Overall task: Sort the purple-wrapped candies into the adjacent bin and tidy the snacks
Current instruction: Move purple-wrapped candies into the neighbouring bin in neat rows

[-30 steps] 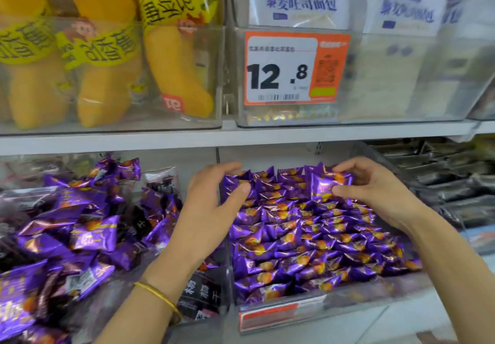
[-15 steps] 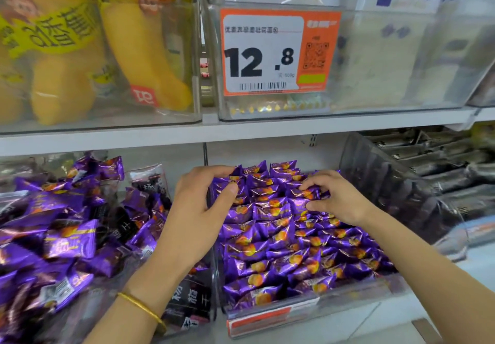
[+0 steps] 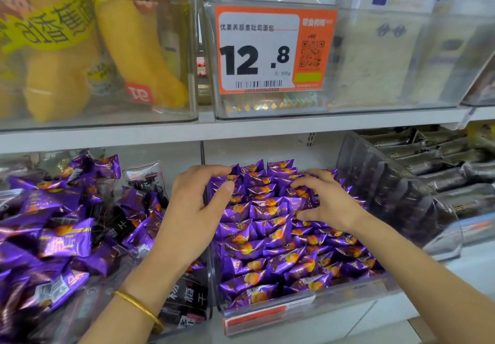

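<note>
Bin (image 3: 212, 276) is packed with candies (image 3: 281, 252) in rows, long axes running across it. Wrappers are glossy purple foil with an orange motif. To its left, a loose heap (image 3: 61, 236) of the same wrappers is mixed with dark packets (image 3: 187, 298), nearest the left hand (image 3: 195, 209). That hand is cupped round the rear-left candies, thumb in front. The right hand (image 3: 329, 204) is spread flat, pressing the rear-right rows.

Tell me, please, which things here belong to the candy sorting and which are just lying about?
Job: shiny purple-wrapped candies, clear plastic bin, left hand, right hand.
Lying about: yellow banana-shaped packets, orange-and-white price tag, dark wrapped bars.
</note>
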Demonstrator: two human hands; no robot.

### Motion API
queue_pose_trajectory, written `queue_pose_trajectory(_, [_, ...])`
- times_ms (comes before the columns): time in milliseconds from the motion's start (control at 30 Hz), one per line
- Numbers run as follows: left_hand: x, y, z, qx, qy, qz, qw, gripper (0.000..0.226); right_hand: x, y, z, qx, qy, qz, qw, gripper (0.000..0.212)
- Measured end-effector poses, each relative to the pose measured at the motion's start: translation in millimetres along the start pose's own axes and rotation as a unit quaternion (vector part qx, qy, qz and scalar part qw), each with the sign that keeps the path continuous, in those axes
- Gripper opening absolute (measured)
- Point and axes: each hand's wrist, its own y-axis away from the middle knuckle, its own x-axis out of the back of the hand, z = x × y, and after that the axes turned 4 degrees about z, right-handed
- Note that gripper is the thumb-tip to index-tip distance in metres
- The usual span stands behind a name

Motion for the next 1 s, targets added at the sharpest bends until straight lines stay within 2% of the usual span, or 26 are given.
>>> queue_pose_trajectory(100, [-0.4,-0.3,0.7,-0.001,-0.003,-0.002,1.000,0.018,-0.7,0.0,-6.2,0.015,0.051,0.008,0.999,0.064])
queue_pose_trajectory(200, [-0.3,-0.1,1.2,-0.002,-0.002,-0.003,1.000,0.018,-2.5,-0.3,-9.7,0.031,0.087,0.002,0.996,0.056])
queue_pose_trajectory(367, [-1.4,-0.5,2.1,-0.004,-0.005,-0.002,1.000,0.020,-5.3,-0.3,-12.6,0.050,0.101,0.033,0.993,0.046])
queue_pose_trajectory(533, [-1.3,-0.2,0.5,-0.004,-0.001,0.000,1.000,0.020,-5.2,1.3,-12.9,0.075,0.163,0.028,0.983,0.057])
queue_pose_trajectory(667, [-0.7,-0.3,-0.6,-0.007,-0.001,0.009,1.000,0.021,-1.6,3.7,-9.6,0.037,0.079,0.037,0.996,0.084])
queue_pose_trajectory(767, [1.9,-0.2,-1.0,-0.006,0.000,0.009,1.000,0.020,4.3,6.4,-3.4,-0.008,0.033,0.045,0.998,0.096])
queue_pose_trajectory(867, [5.2,-0.7,-3.8,0.009,0.022,0.020,1.000,0.020,6.0,5.9,0.0,-0.060,-0.001,0.034,0.998,0.092])
queue_pose_trajectory(1000, [15.2,-7.1,-5.9,0.040,0.059,0.066,0.995,0.018,0.1,-0.7,-7.0,-0.056,-0.033,0.034,0.997,0.082])
